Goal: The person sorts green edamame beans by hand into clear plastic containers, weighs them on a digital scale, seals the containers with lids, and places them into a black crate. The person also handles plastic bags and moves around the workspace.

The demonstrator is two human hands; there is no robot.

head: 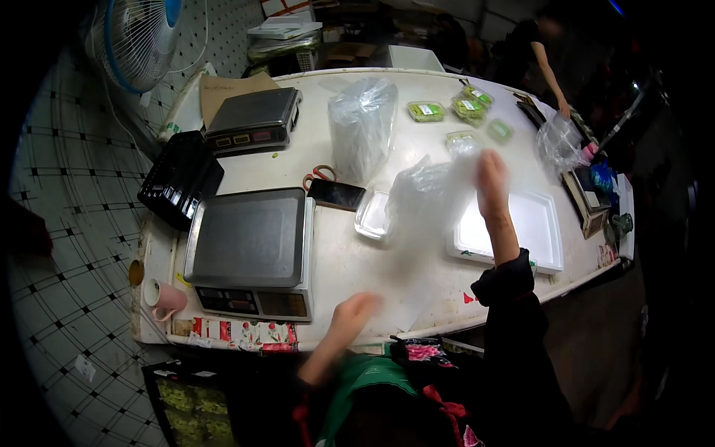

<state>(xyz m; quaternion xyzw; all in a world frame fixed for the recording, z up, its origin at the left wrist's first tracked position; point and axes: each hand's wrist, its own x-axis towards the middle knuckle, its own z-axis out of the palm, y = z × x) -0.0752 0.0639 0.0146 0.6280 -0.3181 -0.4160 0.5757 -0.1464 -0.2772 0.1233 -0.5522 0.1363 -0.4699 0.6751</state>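
Note:
My right hand is raised over the table, its fingers closed on one end of a clear plastic bag. The bag is blurred and spreads down and left from that hand. Near the table's front edge is my left hand, also blurred; whether its fingers grip the lower part of the plastic cannot be told. An open clear plastic clamshell box lies left of the bag, which partly covers it. Beneath my right wrist sits a shallow white foam tray.
Two weighing scales, a black plastic crate and a pink mug line the left side. A phone, scissors, a stuffed plastic bag and filled produce boxes lie beyond. Another person's hand touches plastic at far right.

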